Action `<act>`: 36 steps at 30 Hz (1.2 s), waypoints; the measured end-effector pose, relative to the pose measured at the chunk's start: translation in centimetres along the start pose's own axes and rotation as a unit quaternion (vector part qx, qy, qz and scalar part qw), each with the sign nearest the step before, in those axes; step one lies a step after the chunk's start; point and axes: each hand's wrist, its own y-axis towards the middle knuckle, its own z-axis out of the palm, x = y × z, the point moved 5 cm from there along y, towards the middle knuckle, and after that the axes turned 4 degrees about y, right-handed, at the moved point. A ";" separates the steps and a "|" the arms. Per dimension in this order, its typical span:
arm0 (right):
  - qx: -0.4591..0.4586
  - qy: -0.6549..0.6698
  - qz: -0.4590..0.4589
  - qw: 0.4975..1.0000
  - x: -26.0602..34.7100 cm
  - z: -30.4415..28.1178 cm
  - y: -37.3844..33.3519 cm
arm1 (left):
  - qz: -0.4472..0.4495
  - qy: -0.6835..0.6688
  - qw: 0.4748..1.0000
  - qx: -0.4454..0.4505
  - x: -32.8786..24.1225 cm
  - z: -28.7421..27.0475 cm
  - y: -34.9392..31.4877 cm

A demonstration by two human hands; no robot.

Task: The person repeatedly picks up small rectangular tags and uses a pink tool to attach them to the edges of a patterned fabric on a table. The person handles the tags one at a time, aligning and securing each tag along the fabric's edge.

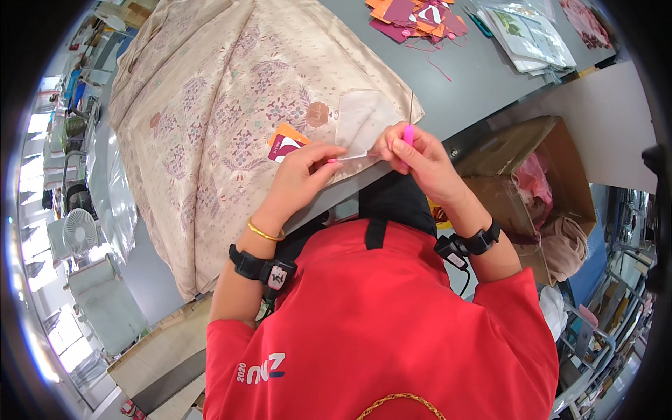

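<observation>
My right hand [420, 166] is closed around an awl [409, 134] with a bright pink handle, its thin metal spike pointing away from me. Between finger and thumb of my left hand [306, 176] is the small pink end of a tag string [358, 157]. That thin string stretches across to my right fingers. Just beyond my left hand, an orange and maroon hang tag [287, 142] lies on a beige patterned silky garment [203, 105]. A pale, plain fabric piece [367, 115] lies at the garment's edge, beside both hands.
On the grey table [476, 94], more hang tags [418, 19] with pink strings are piled at the far side. Clear plastic packages [528, 35] lie to their right. An open cardboard box [490, 203] holding cloth stands at my right, below the table edge.
</observation>
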 end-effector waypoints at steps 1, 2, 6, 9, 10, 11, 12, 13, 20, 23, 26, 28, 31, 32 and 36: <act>0.003 -0.059 0.005 0.998 -0.3 0.1 0.3 | -0.042 -0.037 0.998 0.015 0.4 -0.2 -0.5; -0.006 -0.117 0.002 0.993 -0.4 0.0 0.4 | -0.085 -0.073 0.993 0.030 0.7 -0.6 -1.0; 0.012 -0.353 -0.075 0.932 -0.8 1.9 0.8 | -0.154 -0.121 0.979 0.059 0.7 -0.9 -3.2; 0.044 -0.422 -0.132 0.896 -1.1 3.9 0.9 | -0.218 -0.193 0.955 0.051 0.9 -0.6 -4.2; 0.047 -0.438 -0.120 0.890 -1.2 4.2 1.0 | -0.215 -0.202 0.954 0.048 0.8 -0.6 -4.3; 0.051 -0.449 -0.117 0.884 -1.3 4.5 1.1 | -0.210 -0.211 0.954 0.044 0.7 -0.4 -4.4; 0.048 -0.457 -0.109 0.882 -1.4 4.7 1.1 | -0.207 -0.221 0.952 0.038 0.6 -0.4 -4.4; 0.046 -0.461 -0.109 0.880 -1.3 4.8 1.2 | -0.210 -0.212 0.954 0.042 0.6 -0.3 -4.5; 0.052 -0.454 -0.082 0.886 -1.2 4.7 1.2 | -0.206 -0.167 0.963 0.040 0.5 0.1 -4.3; 0.075 -0.504 -0.101 0.855 -1.1 5.0 1.4 | -0.159 -0.101 0.981 0.044 -0.1 0.1 -4.1; 0.104 -0.573 -0.173 0.794 -0.7 5.9 1.5 | -0.071 0.011 0.997 0.031 -1.1 -0.2 -3.6; 0.092 -0.535 -0.156 0.825 -0.6 5.5 1.7 | -0.075 0.009 0.997 0.022 -1.2 -0.3 -3.5; 0.077 -0.461 -0.082 0.880 -0.9 4.4 2.0 | -0.139 -0.060 0.988 0.025 -0.7 -0.3 -3.3; 0.067 -0.435 -0.037 0.897 -1.3 4.0 2.0 | -0.131 -0.047 0.990 0.028 -0.8 -0.3 -3.3; 0.036 -0.507 -0.113 0.854 -1.5 4.9 1.7 | -0.159 -0.063 0.985 0.022 -0.7 -0.1 -3.2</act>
